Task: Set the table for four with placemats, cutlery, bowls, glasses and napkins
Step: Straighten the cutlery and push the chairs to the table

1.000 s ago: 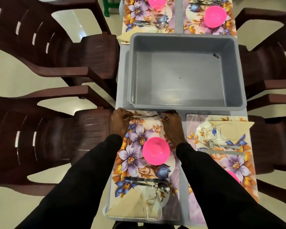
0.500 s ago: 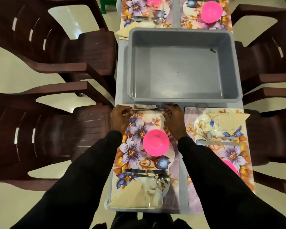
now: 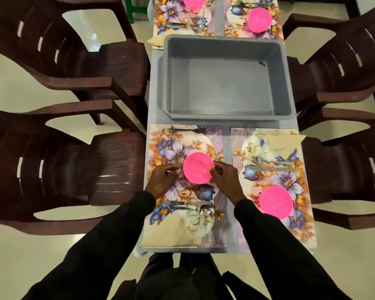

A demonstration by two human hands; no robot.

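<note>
Grip on pink bowl (image 3: pixel 198 167) unclear — left hand (image 3: pixel 164 180) and right hand (image 3: pixel 224 180), curled, at its sides

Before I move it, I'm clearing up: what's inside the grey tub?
The grey tub shows only bare floor and a small dark mark on its right wall; the near wall's inside is hidden.

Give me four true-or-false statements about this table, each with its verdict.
1. The tub holds no tableware. True.
2. The fork lies in the tub. False: it lies on the near-left placemat, at its far edge.
3. The left hand and right hand flank a pink bowl. True.
4. The spoon lies beside the fork. False: it lies at the mat's near end, by the napkin.
</note>
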